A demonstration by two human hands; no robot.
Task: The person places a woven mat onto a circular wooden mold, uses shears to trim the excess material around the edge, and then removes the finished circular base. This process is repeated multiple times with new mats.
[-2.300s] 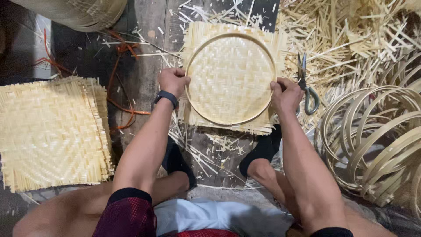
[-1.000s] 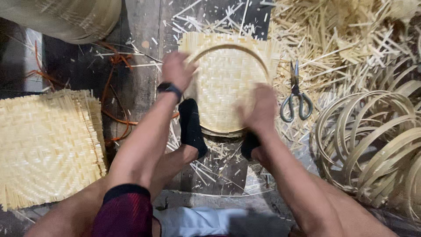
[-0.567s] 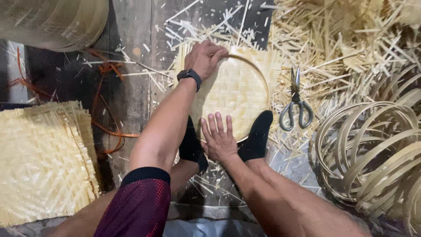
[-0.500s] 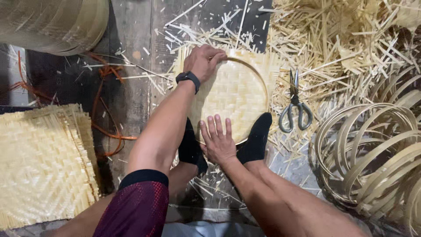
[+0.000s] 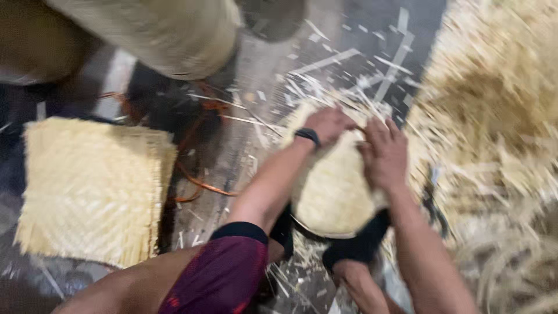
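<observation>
The view is motion-blurred. A pale woven bamboo mat with a round hoop [image 5: 331,195] lies on the floor in front of me. My left hand [image 5: 328,123], with a black wristband, is curled over the mat's far edge. My right hand [image 5: 383,152] lies right beside it on the upper right part of the mat, fingers pointing away from me and bent onto the rim. My two feet in black socks [image 5: 356,247] press on the mat's near edge.
A stack of square woven mats [image 5: 93,186] lies at the left. A big woven roll [image 5: 163,32] fills the top left. An orange cord [image 5: 200,185] trails on the planks. Loose bamboo strips [image 5: 494,116] pile up at the right, with a dark blurred shape [image 5: 433,200] beside them.
My right hand has moved from the near edge between my feet up to the far rim beside my left hand. The camera has swung and come closer, blurring the view.
</observation>
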